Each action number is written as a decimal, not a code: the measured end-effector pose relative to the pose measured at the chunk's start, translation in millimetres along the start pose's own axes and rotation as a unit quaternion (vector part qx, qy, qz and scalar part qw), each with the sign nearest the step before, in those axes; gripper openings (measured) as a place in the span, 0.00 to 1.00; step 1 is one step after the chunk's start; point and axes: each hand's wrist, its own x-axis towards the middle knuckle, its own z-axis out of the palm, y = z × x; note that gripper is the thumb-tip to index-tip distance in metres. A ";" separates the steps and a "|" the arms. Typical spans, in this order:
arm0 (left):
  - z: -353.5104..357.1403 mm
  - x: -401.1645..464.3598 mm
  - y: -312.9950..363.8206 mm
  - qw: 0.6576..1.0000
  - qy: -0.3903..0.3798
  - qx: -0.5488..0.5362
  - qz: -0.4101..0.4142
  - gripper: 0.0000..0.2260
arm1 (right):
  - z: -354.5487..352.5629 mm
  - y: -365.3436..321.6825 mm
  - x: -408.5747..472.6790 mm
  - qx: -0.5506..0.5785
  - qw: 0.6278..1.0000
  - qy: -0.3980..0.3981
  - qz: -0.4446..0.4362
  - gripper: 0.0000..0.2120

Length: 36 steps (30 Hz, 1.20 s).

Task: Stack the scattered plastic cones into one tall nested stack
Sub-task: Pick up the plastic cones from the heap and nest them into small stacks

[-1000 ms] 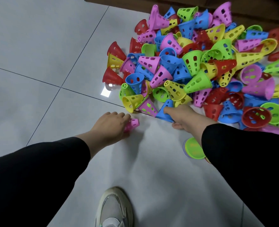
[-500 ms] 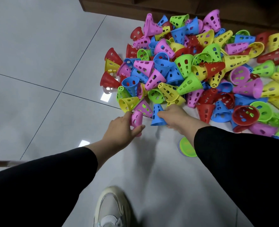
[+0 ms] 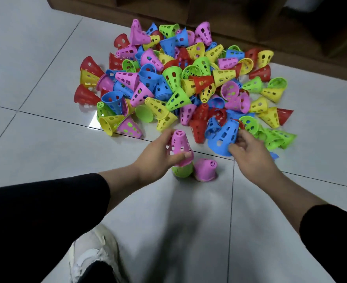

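Head view, the only one supplied. A large heap of perforated plastic cones point(image 3: 180, 82) in pink, blue, green, yellow and red is seen scattered on the tiled floor point(image 3: 36, 58), in front of dark wooden furniture point(image 3: 250, 17) along the far edge.

The left hand point(image 3: 158, 158) is closed around a pink cone point(image 3: 179, 145), held upright with the narrow end up. This cone is seated over a green cone point(image 3: 181, 170), of which only the lower rim shows beneath it; whether the green cone rests on the floor or is lifted cannot be told. Just beside this pair, a second pink cone point(image 3: 205, 169) stands alone on the floor.

The right hand point(image 3: 248, 152) is clamped on the wide rim of a blue cone point(image 3: 222, 137), which is tilted at the near edge of the heap and touches the neighbouring red and blue cones.

A light shoe point(image 3: 95, 256) and black sleeves are visible in the lower part of the view.

Assessment: the task is judged to be at its very start. A stack of two cones at most is formed. The blue cone is judged to be the next piece for nesting. Nearly the whole heap is left to be gathered, much of it lying on its side or interlocked, so each piece would need to be turned upright.
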 end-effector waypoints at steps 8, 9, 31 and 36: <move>39.7 9.7 -2.5 0.987 -0.025 0.152 -0.041 0.18 | 40.7 44.1 -31.1 -0.145 0.989 -0.012 -0.013 0.15; 42.3 10.7 -6.0 0.984 -0.025 0.171 -0.047 0.16 | 44.9 46.1 -32.3 -0.140 0.990 -0.014 -0.007 0.15; 36.3 124.9 -22.2 0.963 -0.020 0.262 -0.062 0.21 | 7.6 46.8 95.4 -0.153 0.979 0.062 0.121 0.28; 57.6 166.2 -27.3 0.932 -0.063 0.343 -0.099 0.21 | 9.0 41.0 125.8 -0.157 0.960 0.036 0.229 0.39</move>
